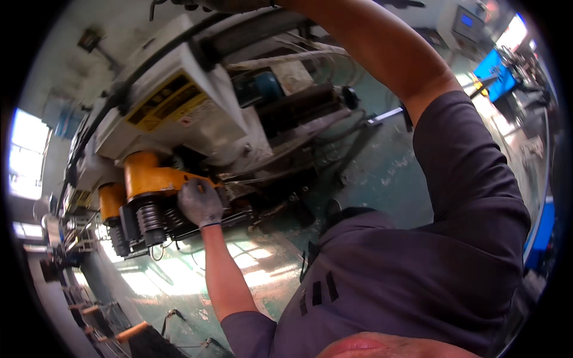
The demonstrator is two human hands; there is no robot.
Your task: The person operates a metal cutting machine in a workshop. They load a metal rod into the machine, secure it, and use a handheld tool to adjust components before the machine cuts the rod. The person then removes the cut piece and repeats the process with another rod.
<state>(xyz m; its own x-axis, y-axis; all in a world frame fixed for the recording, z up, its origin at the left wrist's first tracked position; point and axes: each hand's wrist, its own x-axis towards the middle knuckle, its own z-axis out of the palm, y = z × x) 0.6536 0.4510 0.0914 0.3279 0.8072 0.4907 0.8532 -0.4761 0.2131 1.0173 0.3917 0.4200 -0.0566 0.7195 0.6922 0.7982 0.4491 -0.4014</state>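
My left hand (pixel 201 203), in a grey work glove, is closed on the end of an orange machine bracket (pixel 156 178); the fingertips are partly hidden. Below that bracket sit dark coil springs (pixel 148 216) on metal rods. A second orange part (pixel 111 200) stands to the left. At the top edge, my right hand (pixel 233 5), also gloved, reaches over the machine with bent fingers. A thin dark hooked piece (pixel 154 9) shows beside those fingers; the frame's edge cuts off what the hand grips.
The pale machine housing (pixel 197 122) bears a yellow warning label (pixel 160 101). A black cable (pixel 110 104) curves along its left. Hoses and a blue motor (pixel 267 86) lie behind. A control box with a screen (pixel 467 22) and blue equipment (pixel 498 71) stand far right. The green floor (pixel 388 161) is worn.
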